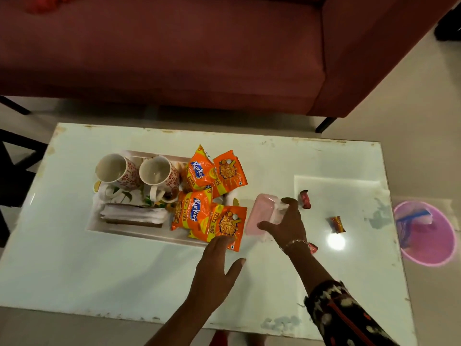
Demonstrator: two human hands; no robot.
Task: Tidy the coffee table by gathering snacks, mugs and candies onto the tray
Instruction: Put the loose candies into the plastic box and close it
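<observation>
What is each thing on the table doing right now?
Two mugs: upright, empty, on tray.
Four snack packets: sealed, piled at tray's right end.
Pink container: on table, right hand gripping it.
Three candies: wrapped, loose on table.
Left hand: open, fingertips at nearest packet.

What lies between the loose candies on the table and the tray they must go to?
The right hand and the small pink container it grips lie between the candies and the tray. The snack packets crowd the tray's near end, overhanging its rim. The left hand touches one packet.
</observation>
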